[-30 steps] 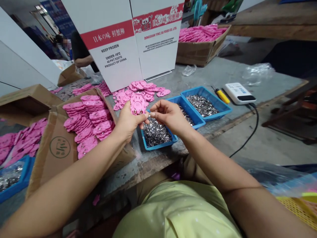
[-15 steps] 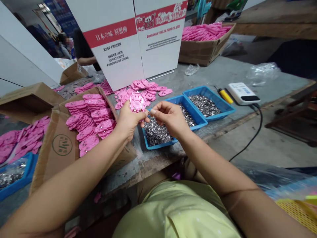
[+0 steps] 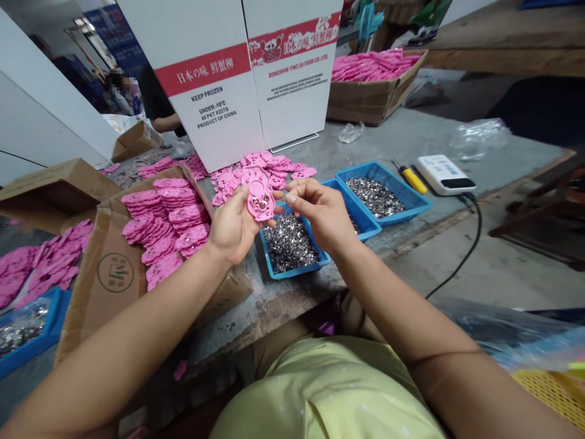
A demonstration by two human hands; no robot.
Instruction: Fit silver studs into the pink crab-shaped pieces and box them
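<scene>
My left hand [image 3: 233, 227] holds a pink plastic piece [image 3: 256, 186] with a scalloped outline, tilted upright between thumb and fingers. Small shiny metal parts sit at its lower end. Just to the right, my right hand [image 3: 322, 213] has thumb and forefinger pinched together; whatever is between the tips is too small to make out. Below both hands lies a blue tray [image 3: 299, 273] filled with small silvery metal parts [image 3: 289, 242]. A pile of similar pink pieces [image 3: 278, 163] spreads on the table behind my hands.
Left of my hands, a cardboard box [image 3: 86, 292] holds stacked pink pieces [image 3: 159, 247]. Another blue tray [image 3: 418, 210] of metal parts, a yellow-handled tool [image 3: 415, 180] and a white device [image 3: 445, 174] stand to the right. A white carton [image 3: 219, 140] rises behind. A person's arm [image 3: 167, 123] shows beyond it.
The pink piece has turned in my left hand, and its metal parts now face me more openly. My right hand has shifted slightly right, its fingertips farther from the left thumb.
</scene>
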